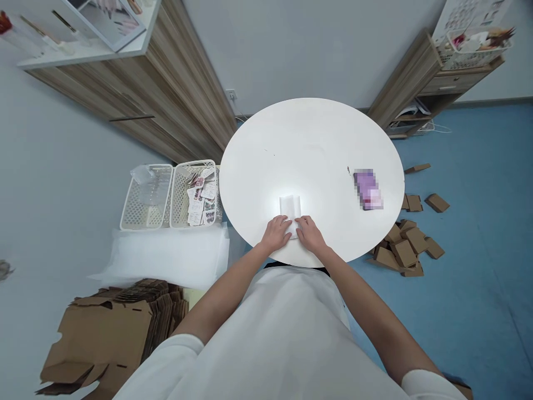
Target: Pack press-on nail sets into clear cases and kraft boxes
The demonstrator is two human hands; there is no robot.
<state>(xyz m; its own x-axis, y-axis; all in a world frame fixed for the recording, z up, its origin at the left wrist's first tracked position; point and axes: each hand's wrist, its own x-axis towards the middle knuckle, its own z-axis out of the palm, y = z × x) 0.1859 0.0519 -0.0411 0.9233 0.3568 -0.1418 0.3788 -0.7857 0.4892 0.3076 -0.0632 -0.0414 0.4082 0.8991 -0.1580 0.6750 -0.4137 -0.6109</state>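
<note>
A narrow, folded white foam sheet (290,206) lies on the white oval table (308,139) near its front edge, and whatever may be inside it is hidden. My left hand (276,232) grips the sheet's left side near its lower end, with curled fingers and the thumb pointing inward. On the opposite side my right hand (309,233) holds the sheet in the same way, its thumb close to the left one. Both hands rest low over the table top.
A blurred purple item (368,189) lies on the table's right. Left stand a basket of printed cards (175,195), a basket with clear plastic (125,208), stacked white sheets (166,255) and flattened cardboard (104,333). Small brown boxes (403,253) lie on the floor at right.
</note>
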